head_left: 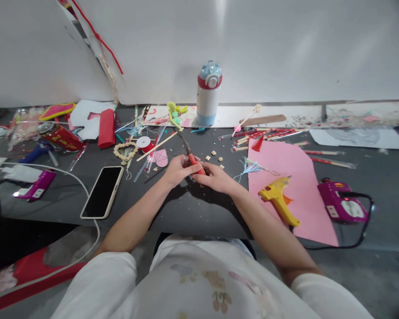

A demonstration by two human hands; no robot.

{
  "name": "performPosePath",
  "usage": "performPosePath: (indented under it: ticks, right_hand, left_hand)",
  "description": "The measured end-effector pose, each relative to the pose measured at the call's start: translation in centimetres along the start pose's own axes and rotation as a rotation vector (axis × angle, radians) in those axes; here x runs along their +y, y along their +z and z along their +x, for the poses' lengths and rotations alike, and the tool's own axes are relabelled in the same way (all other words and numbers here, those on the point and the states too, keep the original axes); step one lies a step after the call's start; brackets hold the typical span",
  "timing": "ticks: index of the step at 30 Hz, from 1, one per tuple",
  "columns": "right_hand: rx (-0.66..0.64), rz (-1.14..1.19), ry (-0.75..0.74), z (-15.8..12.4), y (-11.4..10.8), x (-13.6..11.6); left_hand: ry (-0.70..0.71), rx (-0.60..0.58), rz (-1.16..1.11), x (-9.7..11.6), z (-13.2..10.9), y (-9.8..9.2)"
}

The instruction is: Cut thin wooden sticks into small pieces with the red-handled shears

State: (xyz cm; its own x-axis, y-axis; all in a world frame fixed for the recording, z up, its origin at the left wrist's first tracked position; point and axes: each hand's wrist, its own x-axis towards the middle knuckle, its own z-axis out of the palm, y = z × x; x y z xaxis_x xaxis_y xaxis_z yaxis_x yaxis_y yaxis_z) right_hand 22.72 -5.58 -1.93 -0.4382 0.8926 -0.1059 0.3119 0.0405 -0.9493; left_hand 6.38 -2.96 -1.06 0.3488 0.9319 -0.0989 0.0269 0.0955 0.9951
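Observation:
Close together over the middle of the table, my left hand [179, 170] and my right hand [214, 178] are both closed around the red handles of what look like scissors [193, 158]. Their dark, narrow blades point away from me and to the left. Whether anything else is held between my fingers is hidden. Small pale wooden pieces [213, 153] lie just beyond my right hand. Left of my left hand are a pink heart-shaped piece [160, 157] and a thin wooden stick [158, 146].
A bottle [207, 95] stands at the back. On the right, a yellow glue gun [279, 199] lies on pink sheet [304, 177], beside a purple power box [342, 202] with a black cable. A phone [102, 192], red spool [145, 144], beaded heart [125, 152] and can [60, 136] are leftward.

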Motion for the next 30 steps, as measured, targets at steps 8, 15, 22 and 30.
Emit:
performPosePath:
  ticks: [8, 15, 22, 30]
  right_hand:
    - [-0.008, 0.038, 0.0, 0.0, 0.0, -0.1]
    - [0.093, -0.04, 0.05, -0.1, -0.5, -0.1]
    - [0.063, -0.175, 0.102, -0.3, -0.6, -0.2]
    - [0.001, -0.189, 0.097, -0.7, -0.8, -0.6]
  left_hand:
    - [0.027, 0.006, 0.005, -0.1, 0.0, 0.2]
    - [0.089, 0.041, 0.379, 1.1, -0.2, -1.2]
    - [0.6, 0.711, 1.024, 2.1, -0.5, -4.3]
    - [0.473, 0.573, 1.121, 1.6, 0.1, -4.7]
